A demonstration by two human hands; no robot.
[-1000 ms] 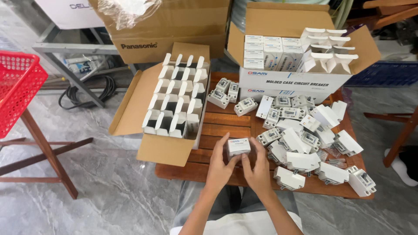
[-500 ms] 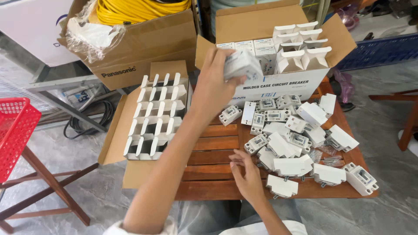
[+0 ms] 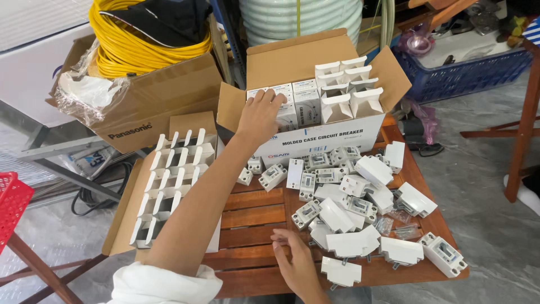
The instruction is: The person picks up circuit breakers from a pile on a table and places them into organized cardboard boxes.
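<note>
My left hand reaches into the open cardboard carton at the back of the wooden table. Its fingers curl over a small white box set among the packed rows at the carton's left side. Further right in the carton stand several white boxes with open flaps. My right hand lies low on the table near its front edge, fingers apart and empty, beside a folded white box. A pile of grey-white circuit breakers and flat white boxes covers the table's right half.
A second carton of empty open white boxes lies at the table's left. Behind it a cardboard box holds yellow cable coils. A red basket is at the far left and a blue crate at the back right.
My left hand has carried the small white box from above the carton down into its left rows. My right hand stays low on the table. The view has tilted up.
</note>
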